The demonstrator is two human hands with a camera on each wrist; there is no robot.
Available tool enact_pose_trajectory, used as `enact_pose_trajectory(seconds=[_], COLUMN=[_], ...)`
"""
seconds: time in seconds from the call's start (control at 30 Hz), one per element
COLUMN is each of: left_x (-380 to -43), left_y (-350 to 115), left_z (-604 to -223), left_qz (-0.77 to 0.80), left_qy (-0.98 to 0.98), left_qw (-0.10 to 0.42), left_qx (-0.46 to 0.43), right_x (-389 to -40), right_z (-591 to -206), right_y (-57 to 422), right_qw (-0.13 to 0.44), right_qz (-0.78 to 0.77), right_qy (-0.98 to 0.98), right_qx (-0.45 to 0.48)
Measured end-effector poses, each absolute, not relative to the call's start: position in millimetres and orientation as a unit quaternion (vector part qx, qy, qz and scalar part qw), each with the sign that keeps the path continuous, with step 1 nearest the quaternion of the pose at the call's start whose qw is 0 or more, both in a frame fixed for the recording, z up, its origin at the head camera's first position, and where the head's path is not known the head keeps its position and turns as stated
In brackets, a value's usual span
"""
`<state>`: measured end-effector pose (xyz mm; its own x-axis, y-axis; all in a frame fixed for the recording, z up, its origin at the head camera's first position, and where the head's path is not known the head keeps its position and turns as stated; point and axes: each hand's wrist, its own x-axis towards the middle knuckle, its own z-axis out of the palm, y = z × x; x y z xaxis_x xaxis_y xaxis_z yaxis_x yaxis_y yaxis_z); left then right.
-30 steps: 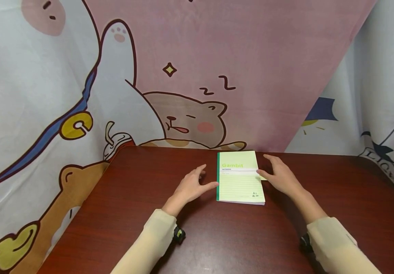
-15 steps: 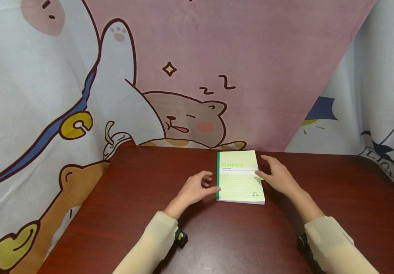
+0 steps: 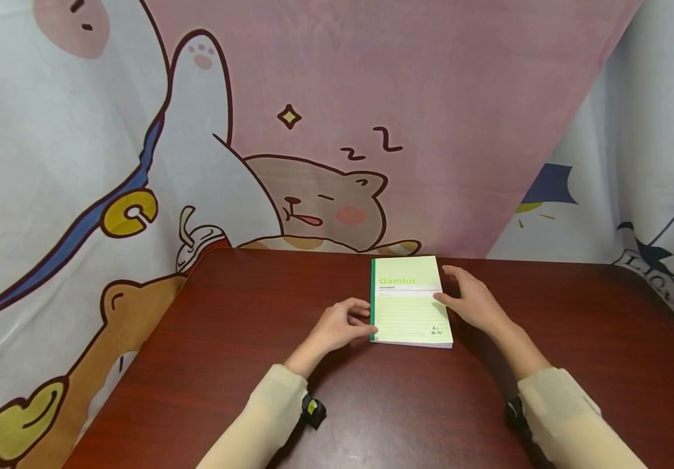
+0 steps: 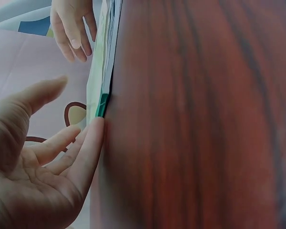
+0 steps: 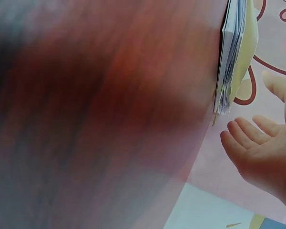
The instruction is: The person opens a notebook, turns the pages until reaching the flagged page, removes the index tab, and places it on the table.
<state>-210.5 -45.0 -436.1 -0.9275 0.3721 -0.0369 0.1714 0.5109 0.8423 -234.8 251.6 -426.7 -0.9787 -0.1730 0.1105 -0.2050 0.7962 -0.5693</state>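
A pale green notebook (image 3: pixel 409 309) with a dark green spine lies closed on the table, its cover reading "Gambit". My left hand (image 3: pixel 339 326) is at the spine's lower part. In the left wrist view, that hand's fingertips (image 4: pixel 97 126) reach the green spine while the thumb stays raised and apart from the cover. On the other side, my right hand (image 3: pixel 474 303) hovers by the right edge, its thumb overlapping the cover in the head view. From the right wrist, the fingers (image 5: pixel 238 138) appear loosely bent beside the page edges (image 5: pixel 231 62), with the thumb held away.
The dark red-brown table (image 3: pixel 225 391) runs back to a cloth backdrop (image 3: pixel 460 98) printed with cartoon animals. White cloth (image 3: pixel 665 98) hangs at the right side. A black wrist device (image 3: pixel 313 409) sits under the left sleeve.
The left hand has slid slightly right and nearer, its fingers closing in on the spine. The right hand has shifted a little left toward the notebook. The notebook stays in place.
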Motion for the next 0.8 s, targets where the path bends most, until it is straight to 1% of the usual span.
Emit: enact_pose_trajectory(seconds=[0.17,0.4,0.8], left_x=[-211.3,-211.9,-212.0], left_y=[-44.0,-43.9,-44.9], left_z=[-438.8,-442.4,-445.5], left_qz=[0.485,0.497,0.504], left_qy=[0.854,0.847,0.844], left_qw=[0.11,0.127,0.131], left_qx=[0.15,0.141,0.13], right_x=[-235.1,-234.1,-234.5], right_z=[-427.3,-426.6,-427.4], right_y=[250.2,249.0,246.3], right_qw=[0.019,0.015,0.013], right_qz=[0.311,0.321,0.333], right_qy=[-0.946,-0.942,-0.938], right_qx=[0.095,0.094,0.099])
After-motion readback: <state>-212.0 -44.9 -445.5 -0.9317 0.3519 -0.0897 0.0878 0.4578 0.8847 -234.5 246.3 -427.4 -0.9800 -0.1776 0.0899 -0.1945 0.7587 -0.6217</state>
